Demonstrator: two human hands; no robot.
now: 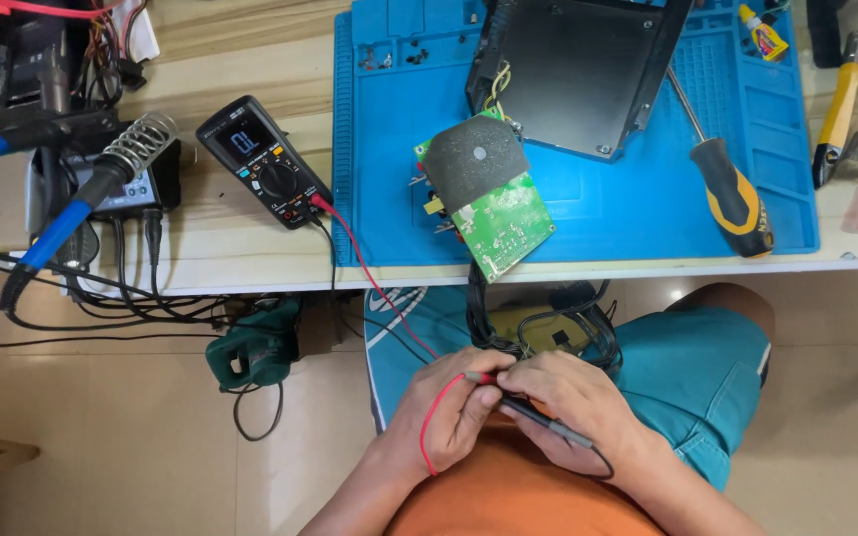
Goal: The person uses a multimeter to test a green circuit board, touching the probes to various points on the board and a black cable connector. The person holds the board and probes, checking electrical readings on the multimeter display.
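While the person sits at the counter point(250, 260), both hands meet low over the lap, below the counter's front edge. The left hand point(454, 405) has its grip pinched on the red probe point(479, 378), whose red lead point(364, 260) loops beneath the wrist and runs up to the multimeter point(262, 161). The right hand point(573, 397) has its grip closed around the black probe point(548, 422), which lies slantwise under the fingers with its tail end poking out towards the wrist. The two probe tips sit close together between the hands; whether they touch I cannot tell. Just above the hands, a bundle of black cables point(538, 323) hangs from the counter onto the teal shorts.

Up on the counter, a blue work mat point(588, 213) carries a green circuit board point(497, 213) that overhangs the front edge, partly covered by a dark grey pad point(474, 159). Behind the board lies a black metal casing point(578, 69). A black and orange screwdriver point(727, 194) rests on the mat to the right. The multimeter lies left of the mat, its screen lit. Further left, a blue-handled soldering iron point(62, 223) stands in its coiled holder.
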